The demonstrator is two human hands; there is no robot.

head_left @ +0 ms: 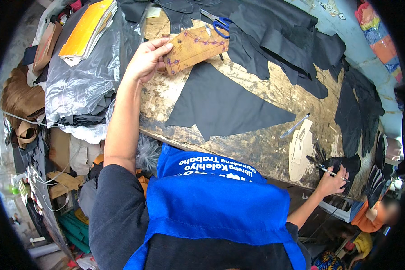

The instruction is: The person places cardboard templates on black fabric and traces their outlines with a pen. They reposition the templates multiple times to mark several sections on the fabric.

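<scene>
My left hand [145, 60] is closed on the left end of a brown card pattern [197, 48] with purple marks and lines, held over the far part of the wooden table. Below it a black, roughly triangular leather-like piece [225, 108] lies flat. At the table's near right edge my right hand [332, 183] has its fingers around a slim silvery pen [332, 173]. That hand rests over black scraps [348, 168]. Just left of it lie pale card templates [297, 155], one partly on another. A clear pen [295, 126] lies beyond them.
Blue-handled scissors [221, 28] lie behind the card pattern. Black sheets [283, 38] cover the far right of the worn wooden table [159, 99]. At left, a plastic-wrapped bundle [85, 85] bears an orange-covered notebook [86, 29]. Another person in orange [368, 218] is at lower right.
</scene>
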